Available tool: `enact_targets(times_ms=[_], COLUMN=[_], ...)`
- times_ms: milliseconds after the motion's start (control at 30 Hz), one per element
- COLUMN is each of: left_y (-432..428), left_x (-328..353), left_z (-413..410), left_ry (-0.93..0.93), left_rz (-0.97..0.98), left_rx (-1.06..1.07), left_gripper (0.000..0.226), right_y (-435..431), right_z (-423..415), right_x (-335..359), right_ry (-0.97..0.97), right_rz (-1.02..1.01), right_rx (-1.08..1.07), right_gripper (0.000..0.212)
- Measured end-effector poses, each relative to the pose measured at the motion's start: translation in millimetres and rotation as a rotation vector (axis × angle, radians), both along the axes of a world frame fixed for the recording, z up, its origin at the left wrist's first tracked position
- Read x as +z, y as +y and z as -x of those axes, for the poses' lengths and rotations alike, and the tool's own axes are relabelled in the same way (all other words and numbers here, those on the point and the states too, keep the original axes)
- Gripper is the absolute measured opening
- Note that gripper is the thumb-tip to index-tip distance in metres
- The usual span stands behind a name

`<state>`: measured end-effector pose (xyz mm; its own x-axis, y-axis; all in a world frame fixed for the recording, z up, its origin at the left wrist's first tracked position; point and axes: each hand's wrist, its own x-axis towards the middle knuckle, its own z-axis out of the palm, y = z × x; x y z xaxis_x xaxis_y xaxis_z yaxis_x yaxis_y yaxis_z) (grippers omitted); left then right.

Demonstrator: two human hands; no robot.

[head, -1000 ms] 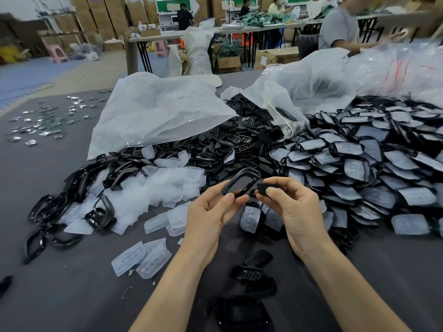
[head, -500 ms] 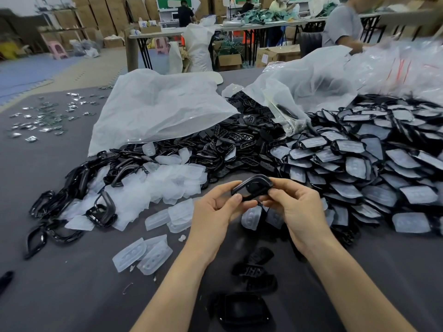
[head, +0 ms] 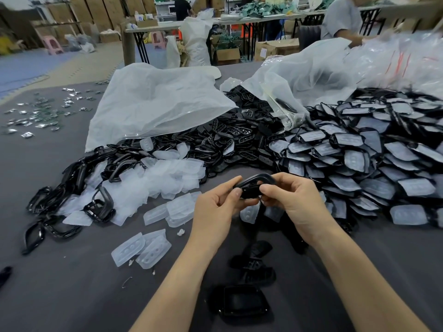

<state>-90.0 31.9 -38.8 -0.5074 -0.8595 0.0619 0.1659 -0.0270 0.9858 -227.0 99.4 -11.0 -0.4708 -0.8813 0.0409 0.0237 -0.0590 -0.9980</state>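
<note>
Hands together, both clamped on one black frame (head: 260,179), held just above the table (head: 60,283).
Left hand (head: 215,207): thumb and fingers pinch the frame's left end.
Right hand (head: 296,202): fingers curled over the frame's right side, thumb under it.
A small black insert (head: 249,194) sits against the frame's underside, between the thumbs; whether it is seated cannot be told.
Left of the frame: clear pads (head: 167,178), then loose frames (head: 72,178).
Right of the frame: stack of pad-fitted parts (head: 359,164).
Beyond the frame: white bag (head: 153,104).
Nearer than the frame: black shell (head: 242,301).
</note>
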Motion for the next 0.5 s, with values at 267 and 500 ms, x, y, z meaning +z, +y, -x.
enact_targets(times_ms=[267,500], left_y=[0.7,-1.0], left_x=[2.2,3.8], left_z=[0.2,-0.5], left_ry=[-0.049,-0.027], left_rz=[0.051,0.008], left_rx=[0.015,-0.003], left_gripper=[0.032,0.032], right_y=[0.8,-0.3], right_z=[-1.3,0.1], right_x=[1.7,3.0], right_ry=[-0.033,-0.11], right_rz=[-0.033,-0.042], right_rx=[0.005,-0.012], right_gripper=[0.018,0.019])
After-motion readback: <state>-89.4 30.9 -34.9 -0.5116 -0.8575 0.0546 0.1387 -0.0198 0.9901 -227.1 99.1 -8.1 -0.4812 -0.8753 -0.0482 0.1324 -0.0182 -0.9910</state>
